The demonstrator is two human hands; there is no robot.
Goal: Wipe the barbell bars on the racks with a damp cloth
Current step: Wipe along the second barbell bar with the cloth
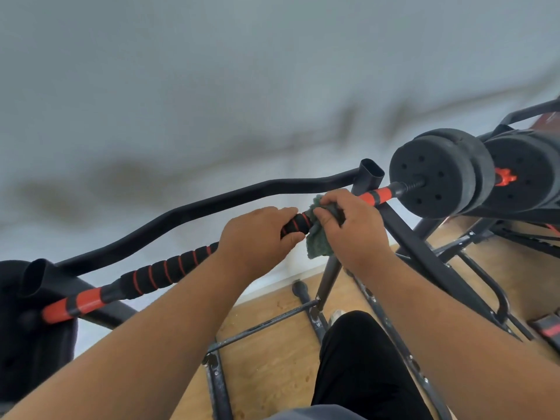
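A barbell bar (163, 272) with black foam grips, red stripes and orange ends lies across a black rack (368, 174), running from lower left to upper right. Black weight plates (433, 177) sit on its right end. My left hand (257, 234) grips the bar's foam near the middle. Just to the right, my right hand (351, 225) holds a green cloth (318, 244) wrapped against the bar, with part of the cloth hanging below it.
A curved black rack rail (181, 213) runs behind the bar. Rack legs and crossbars (263, 325) stand on the wooden floor (272, 374). My leg in black trousers (363, 359) is by the frame. More black equipment (527, 174) is at the right, a pale wall behind.
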